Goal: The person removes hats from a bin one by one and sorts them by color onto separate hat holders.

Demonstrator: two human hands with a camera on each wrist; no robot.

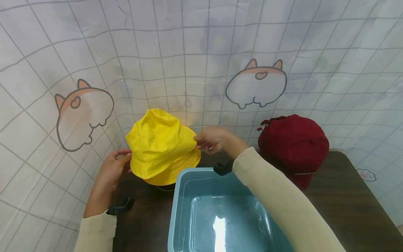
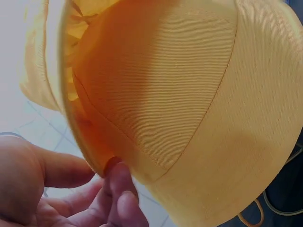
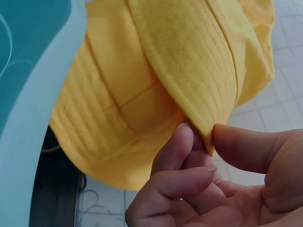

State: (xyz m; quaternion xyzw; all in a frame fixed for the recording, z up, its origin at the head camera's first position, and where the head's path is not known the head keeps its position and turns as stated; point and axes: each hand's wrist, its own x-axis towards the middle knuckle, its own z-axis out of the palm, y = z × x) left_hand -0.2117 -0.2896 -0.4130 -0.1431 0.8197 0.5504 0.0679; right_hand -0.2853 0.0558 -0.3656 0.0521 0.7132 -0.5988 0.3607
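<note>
A yellow bucket hat [image 1: 154, 136] is held by its brim between both hands, tilted over a second yellow bucket hat [image 1: 185, 162]. At the left edge of the upper hat, my left hand [image 1: 114, 168] pinches the brim between thumb and fingers; the left wrist view shows that brim [image 2: 71, 113] in front of the lower hat [image 2: 189, 109]. On the opposite side, my right hand [image 1: 214, 140] pinches the brim too, thumb outside and fingertips beneath, as the right wrist view shows at the brim [image 3: 189, 90]. Much of the lower hat is hidden under the upper one.
A blue-grey plastic tub [image 1: 181, 210] stands in front on the dark table [image 1: 141, 217], below my right forearm. Dark red caps [image 1: 292, 140] lie at the right. A white grid-patterned curtain [image 1: 195, 42] hangs close behind the hats.
</note>
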